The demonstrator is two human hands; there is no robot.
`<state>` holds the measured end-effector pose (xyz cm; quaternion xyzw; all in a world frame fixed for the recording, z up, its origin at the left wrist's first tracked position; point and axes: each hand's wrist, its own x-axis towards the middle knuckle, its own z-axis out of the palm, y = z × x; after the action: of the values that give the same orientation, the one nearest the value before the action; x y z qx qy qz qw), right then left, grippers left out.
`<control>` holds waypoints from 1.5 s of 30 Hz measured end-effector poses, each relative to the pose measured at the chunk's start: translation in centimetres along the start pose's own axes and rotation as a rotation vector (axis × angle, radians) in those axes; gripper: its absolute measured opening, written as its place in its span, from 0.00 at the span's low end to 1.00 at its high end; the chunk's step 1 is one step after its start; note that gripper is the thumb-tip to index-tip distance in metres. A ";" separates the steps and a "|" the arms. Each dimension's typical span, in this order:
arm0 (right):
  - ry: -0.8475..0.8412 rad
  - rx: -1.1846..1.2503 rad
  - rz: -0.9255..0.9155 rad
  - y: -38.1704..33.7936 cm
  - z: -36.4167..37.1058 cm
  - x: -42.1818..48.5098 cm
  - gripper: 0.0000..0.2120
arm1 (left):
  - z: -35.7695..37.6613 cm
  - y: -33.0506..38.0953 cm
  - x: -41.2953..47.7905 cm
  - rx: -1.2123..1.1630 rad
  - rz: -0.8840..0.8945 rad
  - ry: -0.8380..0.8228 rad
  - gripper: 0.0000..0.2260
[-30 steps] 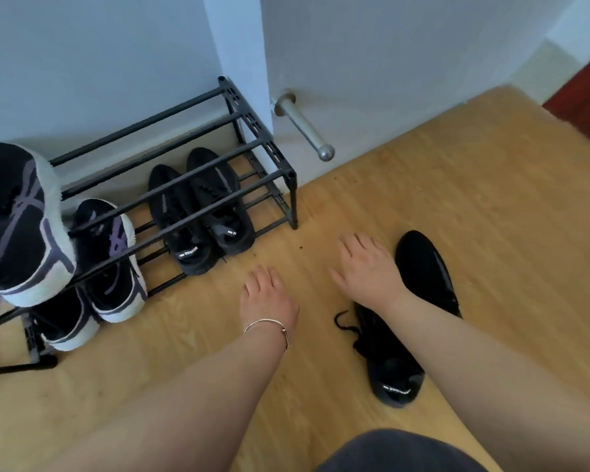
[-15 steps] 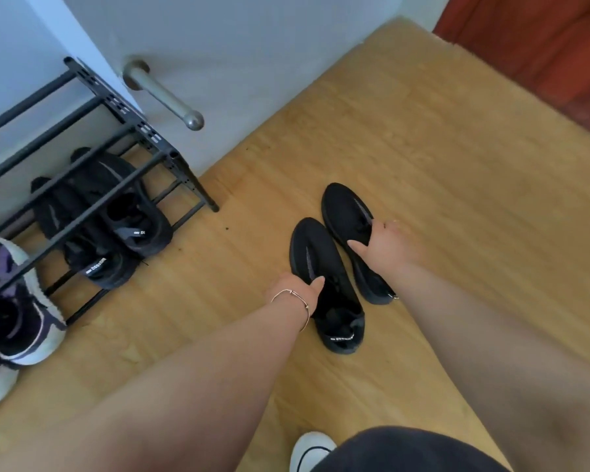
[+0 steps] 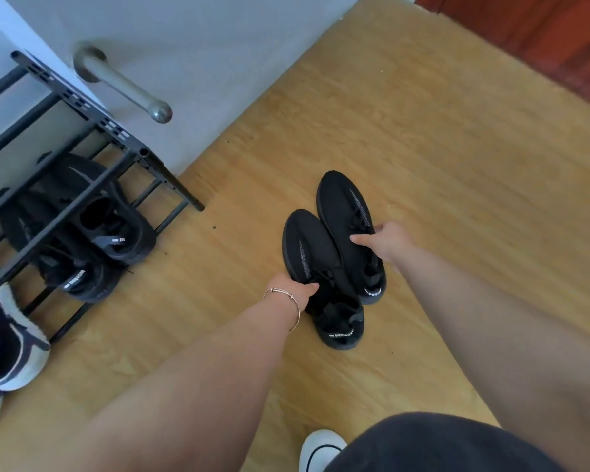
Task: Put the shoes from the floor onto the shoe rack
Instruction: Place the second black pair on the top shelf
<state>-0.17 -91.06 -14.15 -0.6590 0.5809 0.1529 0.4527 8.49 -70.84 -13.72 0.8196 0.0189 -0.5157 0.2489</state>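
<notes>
With the left hand (image 3: 295, 289) gripping the nearer black shoe (image 3: 321, 277) and the right hand (image 3: 385, 241) the farther shoe (image 3: 346, 226), mid-frame on the floor (image 3: 457, 165), lift both level and steer toward the shoe rack (image 3: 82, 185) at left.

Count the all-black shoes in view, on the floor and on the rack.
4. Two on the floor: one at the left hand, one at the right hand. Two on the rack's bottom tier. More may be hidden off-frame left.
</notes>
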 end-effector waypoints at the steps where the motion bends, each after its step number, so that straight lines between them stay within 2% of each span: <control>1: -0.003 0.044 0.011 0.1 -0.1 0.0 0.20 | -0.2 0.0 0.1 0.001 -0.006 -0.005 0.19; 5: -0.020 0.164 0.060 0.2 -0.3 0.0 0.33 | -0.8 -0.5 0.5 -0.011 0.000 -0.021 0.20; 10: -0.072 0.252 0.063 0.9 0.2 -0.5 0.25 | -1.8 -1.9 0.5 -0.084 0.043 0.028 0.10; 15: -0.099 0.280 0.069 2.2 1.8 -2.0 0.25 | -4.1 -3.0 1.3 -0.168 0.064 0.125 0.07; 22: -0.156 0.265 0.054 1.8 2.8 -3.5 0.22 | -7.0 -3.0 2.0 -0.300 0.065 0.118 0.08; 26: -0.165 0.266 0.005 0.1 2.4 -4.7 0.25 | -8.3 -2.6 1.4 -0.305 0.091 0.158 0.08; 30: -0.173 0.233 -0.039 -2.0 2.2 -6.5 0.21 | -10.5 -2.6 0.4 -0.296 0.121 0.193 0.08; 34: -0.190 0.189 -0.065 -4.7 2.3 -8.6 0.19 | -12.9 -2.9 -1.1 -0.360 0.127 0.217 0.16; 45: -0.349 -0.060 -0.174 -13.2 2.5 -15.4 0.15 | -19.8 -6.0 -7.2 -0.504 0.121 0.254 0.07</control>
<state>8.27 -80.59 1.28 -0.6834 0.4294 0.2425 0.5383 19.94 -55.50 -3.05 0.7895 0.1286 -0.3722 0.4708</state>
